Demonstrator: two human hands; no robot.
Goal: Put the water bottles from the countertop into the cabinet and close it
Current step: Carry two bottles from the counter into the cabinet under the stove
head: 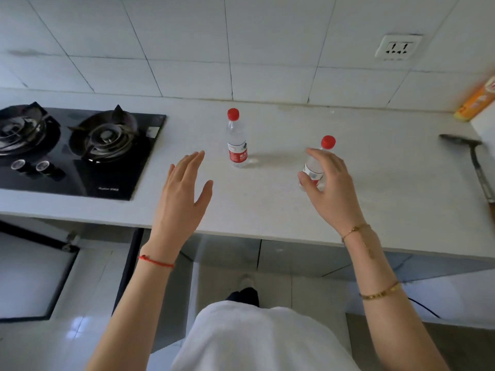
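Note:
Two clear water bottles with red caps and red labels stand upright on the pale countertop [267, 210]. The left bottle [236, 140] stands free in the middle. My left hand [182, 194] hovers open, fingers spread, a little to the left of and nearer than it, touching nothing. The right bottle [318, 164] is partly hidden behind my right hand [332, 186], whose thumb and fingers curve around its lower body without a clear grip. Cabinet fronts [289, 258] show below the counter edge.
A black two-burner gas hob [80, 151] is set into the counter at the left. A dark spatula [471, 162] lies at the right edge, and an orange box [476, 103] leans in the back right corner. A black-framed white door panel [32, 277] hangs low on the left.

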